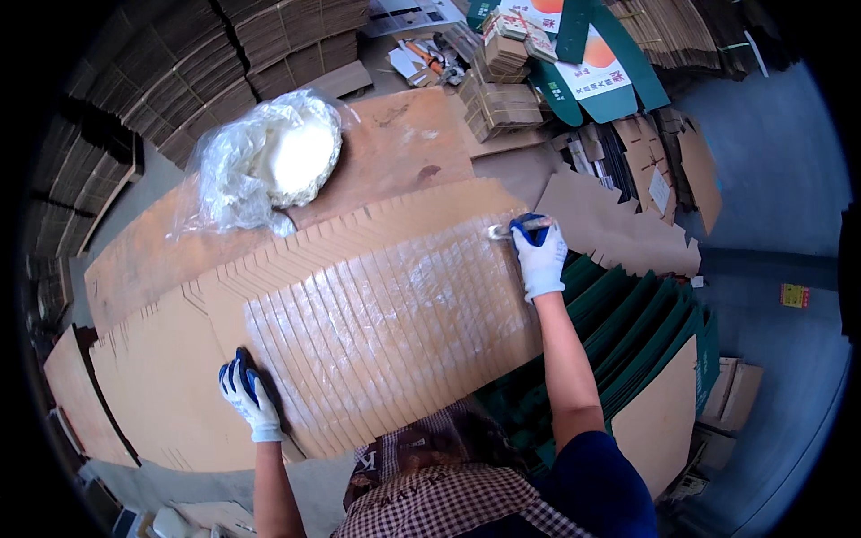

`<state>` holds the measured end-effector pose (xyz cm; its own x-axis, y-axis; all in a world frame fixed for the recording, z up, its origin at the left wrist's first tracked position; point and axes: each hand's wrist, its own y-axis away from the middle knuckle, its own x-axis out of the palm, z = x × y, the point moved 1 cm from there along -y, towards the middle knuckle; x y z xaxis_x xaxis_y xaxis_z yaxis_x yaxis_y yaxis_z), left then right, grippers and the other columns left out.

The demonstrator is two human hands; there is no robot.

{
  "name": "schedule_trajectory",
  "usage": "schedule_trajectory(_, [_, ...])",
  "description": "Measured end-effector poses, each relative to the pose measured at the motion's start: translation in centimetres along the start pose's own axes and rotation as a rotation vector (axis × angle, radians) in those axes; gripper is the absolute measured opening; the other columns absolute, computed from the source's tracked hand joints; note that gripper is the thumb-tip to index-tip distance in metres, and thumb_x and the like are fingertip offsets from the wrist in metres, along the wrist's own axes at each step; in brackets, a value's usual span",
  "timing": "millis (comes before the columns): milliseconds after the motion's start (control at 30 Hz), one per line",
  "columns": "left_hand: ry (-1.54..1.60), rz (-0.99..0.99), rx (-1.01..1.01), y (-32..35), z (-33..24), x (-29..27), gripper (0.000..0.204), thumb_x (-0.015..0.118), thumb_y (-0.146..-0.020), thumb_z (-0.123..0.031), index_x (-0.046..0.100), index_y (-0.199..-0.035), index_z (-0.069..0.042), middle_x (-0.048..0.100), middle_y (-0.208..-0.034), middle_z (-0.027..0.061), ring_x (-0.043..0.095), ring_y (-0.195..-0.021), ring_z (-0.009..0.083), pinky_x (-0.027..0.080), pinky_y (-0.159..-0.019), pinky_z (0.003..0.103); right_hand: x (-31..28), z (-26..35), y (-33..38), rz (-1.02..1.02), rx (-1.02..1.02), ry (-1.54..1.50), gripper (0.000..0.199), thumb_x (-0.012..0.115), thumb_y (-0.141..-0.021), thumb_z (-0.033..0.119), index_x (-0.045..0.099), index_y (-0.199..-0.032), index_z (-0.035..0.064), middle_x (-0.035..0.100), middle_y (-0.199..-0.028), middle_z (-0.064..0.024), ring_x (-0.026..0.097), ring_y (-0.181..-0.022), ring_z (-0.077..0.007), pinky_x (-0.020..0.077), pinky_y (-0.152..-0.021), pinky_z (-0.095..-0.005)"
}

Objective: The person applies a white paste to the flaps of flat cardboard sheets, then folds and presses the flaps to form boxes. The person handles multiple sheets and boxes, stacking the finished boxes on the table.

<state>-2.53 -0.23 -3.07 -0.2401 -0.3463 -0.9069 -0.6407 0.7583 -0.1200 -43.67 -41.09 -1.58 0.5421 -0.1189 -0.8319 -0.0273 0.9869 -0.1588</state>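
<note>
My right hand [541, 255], in a white glove with blue on the fingers, is closed around a brush [500, 231]. The bristles are by the far right corner of the fanned cardboard sheets [386, 314]. A wet, whitish coating covers their overlapping strips. At the left edge of this fan is my left hand [248, 396], gloved alike, its fingers stretched out against the cardboard, with a dark gap alongside. Beyond the sheets stands a round bowl [300, 154] of white paste, wrapped in crumpled clear plastic.
A wooden board [395, 130] lies under the bowl. Dark green folded cartons [619, 332] stand in a row at right. Bundled cardboard [188, 67] is stacked at the far left, with tied bundles [502, 103] and green printed box pieces [596, 72] at the back.
</note>
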Motion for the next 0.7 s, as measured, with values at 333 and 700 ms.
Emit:
schedule_trajectory(333, [0.016, 0.011, -0.006, -0.5, -0.3, -0.3, 0.043, 0.049, -0.101, -0.029, 0.058, -0.136, -0.006, 0.057, -0.134, 0.0158, 0.043, -0.13, 0.0379, 0.029, -0.112, 0.051, -3.2, 8.5, 11.7, 0.552, -0.026, -0.341, 0.037, 0.078, -0.08, 0.018, 0.063, -0.111, 0.0048, 0.065, -0.104, -0.014, 0.067, -0.092, -0.0334, 0.0543, -0.083, -0.04])
schedule_trajectory(700, [0.039, -0.033, 0.047, -0.6, -0.6, -0.1, 0.042, 0.051, -0.1, -0.027, 0.058, -0.135, -0.005, 0.058, -0.134, 0.0157, 0.046, -0.127, 0.0389, 0.031, -0.11, 0.051, -8.1, 4.6, 17.3, 0.551, -0.101, -0.039, 0.038, 0.079, -0.08, 0.025, 0.064, -0.111, 0.0088, 0.065, -0.108, -0.0144, 0.067, -0.095, -0.0366, 0.055, -0.08, -0.0421])
